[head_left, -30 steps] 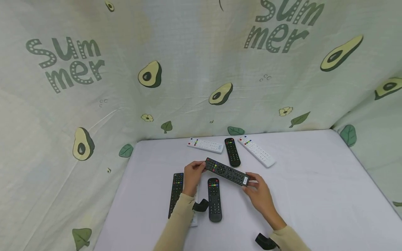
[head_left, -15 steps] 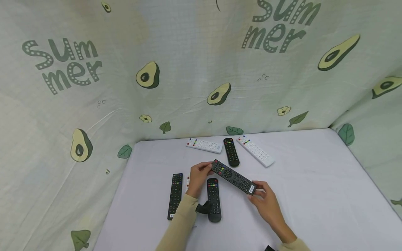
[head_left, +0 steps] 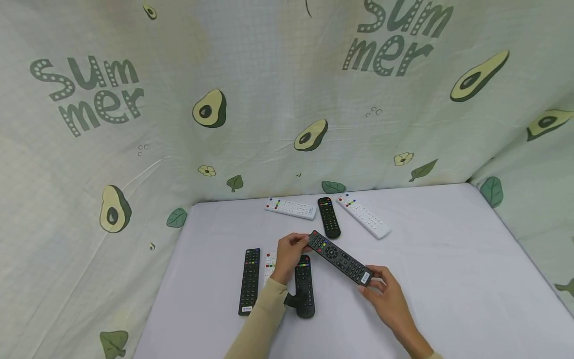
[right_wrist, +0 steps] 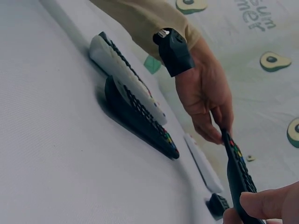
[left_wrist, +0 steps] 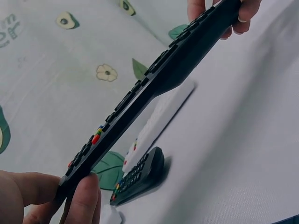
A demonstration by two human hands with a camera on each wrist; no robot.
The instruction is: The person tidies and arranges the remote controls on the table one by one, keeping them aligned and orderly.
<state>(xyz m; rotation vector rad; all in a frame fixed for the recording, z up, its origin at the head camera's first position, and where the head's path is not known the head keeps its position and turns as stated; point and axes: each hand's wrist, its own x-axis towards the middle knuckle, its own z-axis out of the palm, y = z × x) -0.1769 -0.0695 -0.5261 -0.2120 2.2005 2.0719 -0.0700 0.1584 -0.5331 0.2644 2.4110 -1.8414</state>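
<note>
Both hands hold one black remote control [head_left: 341,258] up above the table, buttons facing up, slanting down toward the right. My left hand [head_left: 289,254] pinches its upper left end, where the coloured buttons are. At the other end, beside a small white label, my right hand [head_left: 386,298] grips it between thumb and fingers. The left wrist view shows the remote [left_wrist: 154,88] edge-on with the thumb and fingers around its near end. Under the left forearm lie another black remote [head_left: 306,305] and a white remote [head_left: 270,263], both partly covered.
A long black remote [head_left: 249,280] lies at the left on the white-covered table [head_left: 448,279]. Toward the back are a white remote [head_left: 291,208], a short black remote [head_left: 329,218] and a second white remote [head_left: 364,216]. A printed cloth [head_left: 260,99] hangs behind the table.
Both hands have carried the held remote to the right and slightly toward the front, and it slants a little more steeply. The white remote near the left forearm shows more at its top.
</note>
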